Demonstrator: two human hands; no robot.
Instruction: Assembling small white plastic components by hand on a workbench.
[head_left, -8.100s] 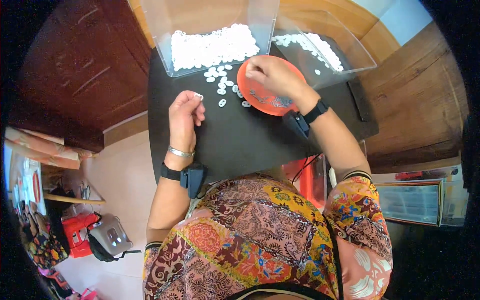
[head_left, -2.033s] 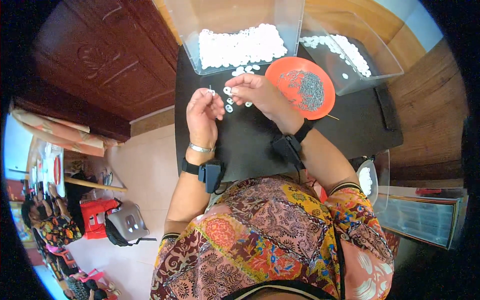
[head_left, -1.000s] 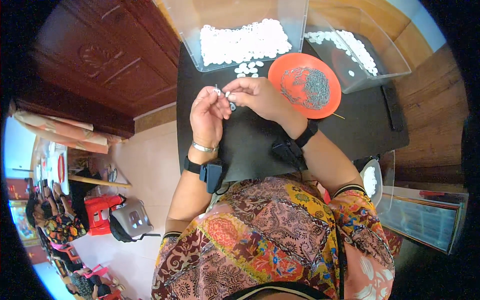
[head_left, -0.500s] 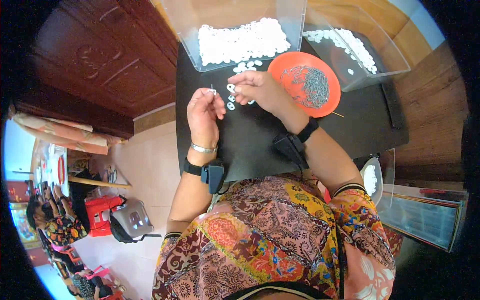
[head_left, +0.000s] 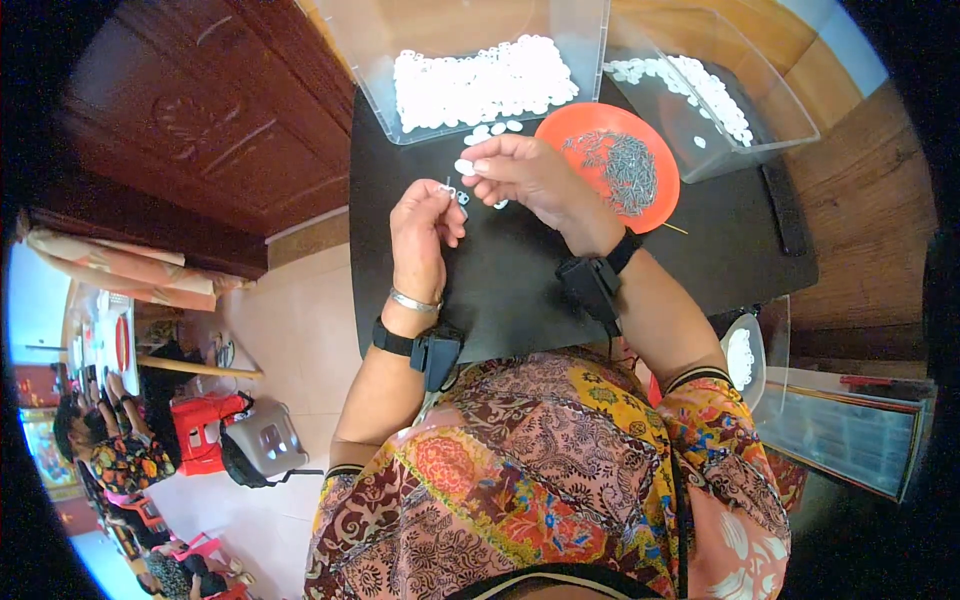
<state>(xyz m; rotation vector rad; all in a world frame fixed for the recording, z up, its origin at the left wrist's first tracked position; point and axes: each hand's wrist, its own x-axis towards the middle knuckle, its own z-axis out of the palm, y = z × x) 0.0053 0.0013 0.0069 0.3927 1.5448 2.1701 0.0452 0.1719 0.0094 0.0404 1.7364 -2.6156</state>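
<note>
Left hand (head_left: 425, 222): thumb and finger closed on a white clip (head_left: 447, 191), thin pin (head_left: 448, 181) upright at it. Right hand (head_left: 520, 180): pinching a white oval (head_left: 465, 167), just beyond, apart. Judged step: pairing pieces; next move calls for aligning oval with pin. Orange plate (head_left: 590, 117) lies right.

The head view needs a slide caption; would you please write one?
Left hand and right hand each pinch a small white piece over a black table, beside an orange plate of grey pins.

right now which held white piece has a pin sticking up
The white piece in the left hand: a grey pin rises from it; the oval in the right hand shows none.
</note>
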